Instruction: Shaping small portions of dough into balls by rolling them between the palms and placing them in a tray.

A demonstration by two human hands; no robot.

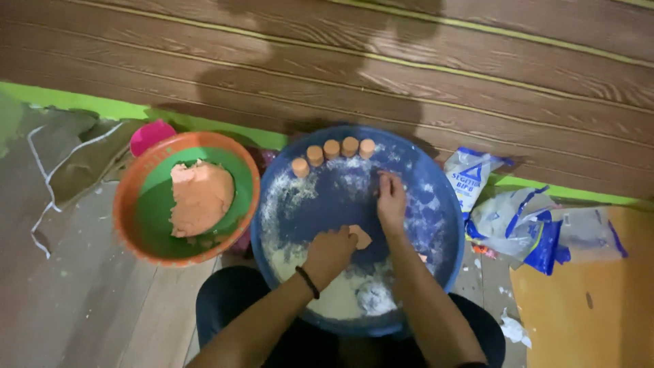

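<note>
Left of centre: orange-rimmed bowl (129,225) with green inside, holding a lump of orange dough (201,197). Pink round object (151,135) just behind it, partly hidden. Right side: crumpled white-and-blue plastic bags (524,221) on the floor. Lower right corner: orange-yellow sheet (586,307). Top of frame: brown wood-grain wall (477,61) with a green strip at its foot.

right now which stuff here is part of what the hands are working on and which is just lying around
In use:
- left hand on a small dough piece
- right hand on the floured blue tray
- five dough discs along the tray's far rim
- dough lump in the orange-rimmed green bowl

Lying about:
- flour bags
- pink cup
- torn paper scraps
</note>
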